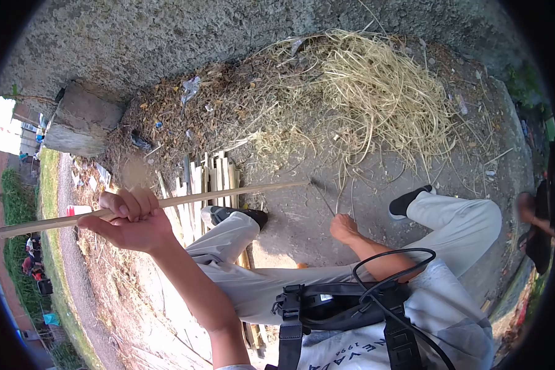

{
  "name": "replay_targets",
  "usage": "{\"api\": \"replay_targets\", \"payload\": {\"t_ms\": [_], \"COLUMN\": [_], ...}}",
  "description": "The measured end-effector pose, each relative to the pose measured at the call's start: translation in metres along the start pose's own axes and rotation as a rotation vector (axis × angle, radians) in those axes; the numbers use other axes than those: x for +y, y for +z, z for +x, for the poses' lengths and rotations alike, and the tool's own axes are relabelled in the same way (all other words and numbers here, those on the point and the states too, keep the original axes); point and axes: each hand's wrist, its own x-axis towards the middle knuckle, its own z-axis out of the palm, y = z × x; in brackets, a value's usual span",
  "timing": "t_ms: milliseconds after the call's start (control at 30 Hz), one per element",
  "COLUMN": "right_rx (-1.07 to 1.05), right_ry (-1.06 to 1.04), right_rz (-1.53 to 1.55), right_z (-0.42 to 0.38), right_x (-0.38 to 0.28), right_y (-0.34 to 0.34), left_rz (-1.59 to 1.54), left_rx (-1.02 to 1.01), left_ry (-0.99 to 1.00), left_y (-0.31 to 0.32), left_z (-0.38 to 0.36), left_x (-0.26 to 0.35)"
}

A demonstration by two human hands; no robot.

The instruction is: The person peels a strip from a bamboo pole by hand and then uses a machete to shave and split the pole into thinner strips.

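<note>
A long, pale wooden strip point(228, 193) runs from the far left to the middle of the view. My left hand point(129, 223) is closed round it near its left end, with the fingers curled over the strip. Lower right of the strip's far end, my right hand point(344, 228) is closed in a fist, gripping the lower end of a thin dark rod point(324, 201). The rod slants up to a dark, blurred tip beside the strip's end. Whether the tip touches the strip is hard to tell.
A heap of pale shavings point(382, 92) lies at the upper right, before the wall point(166, 37). Several cut strips point(206, 179) are stacked by my left shoe point(237, 216). A concrete block point(83, 120) stands at the left. Another person point(539, 225) is at the right edge.
</note>
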Motion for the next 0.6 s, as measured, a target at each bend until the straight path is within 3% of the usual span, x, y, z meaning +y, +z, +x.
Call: {"api": "replay_targets", "payload": {"t_ms": [167,300,433,467,600], "right_rx": [0.085,0.089,0.101,0.108,0.348], "right_ry": [0.086,0.040,-0.215,-0.275,-0.599], "right_rz": [0.113,0.202,0.269,0.313,0.474], "right_z": [-0.007,-0.012,-0.025,-0.040,-0.063], "right_x": [-0.023,-0.052,-0.092,-0.109,-0.139], "right_y": [-0.020,-0.043,-0.063,-0.076,-0.071], "left_rz": [0.004,-0.088,-0.108,-0.084,0.195], "left_rx": [0.028,-0.186,-0.344,-0.325,0.230], "left_ry": [-0.011,-0.019,-0.011,0.010,0.124], "left_y": [0.008,-0.009,-0.019,-0.014,0.018], "left_z": [0.003,0.002,0.001,0.000,-0.017], "left_x": [-0.005,-0.003,0.000,0.000,0.000]}}
